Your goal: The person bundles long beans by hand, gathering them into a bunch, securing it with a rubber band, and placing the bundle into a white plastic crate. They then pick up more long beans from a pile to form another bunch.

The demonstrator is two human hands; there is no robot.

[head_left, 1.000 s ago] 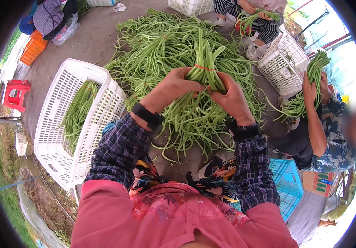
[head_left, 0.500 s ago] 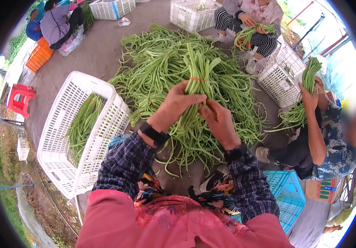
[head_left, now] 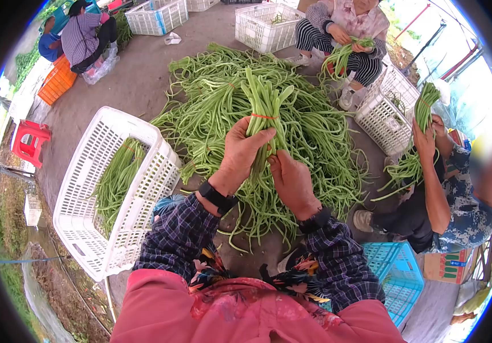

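I hold a bundle of long green beans (head_left: 264,108) upright, tied near the top with an orange rubber band (head_left: 263,116). My left hand (head_left: 239,154) wraps around the bundle just under the band. Lower on the same bundle, my right hand (head_left: 290,180) grips the hanging stems. Beneath both hands a big pile of loose long beans (head_left: 223,97) covers the ground.
A white plastic crate (head_left: 86,194) at my left holds bundled beans. A blue crate (head_left: 397,274) sits at my right knee. A person at the right (head_left: 446,188) lifts another bundle; a seated person (head_left: 354,28) works at the far side. More white crates (head_left: 386,108) ring the pile.
Both hands with the bundle have drawn closer to my body and slightly left. My right hand slid down the stems below the left hand.
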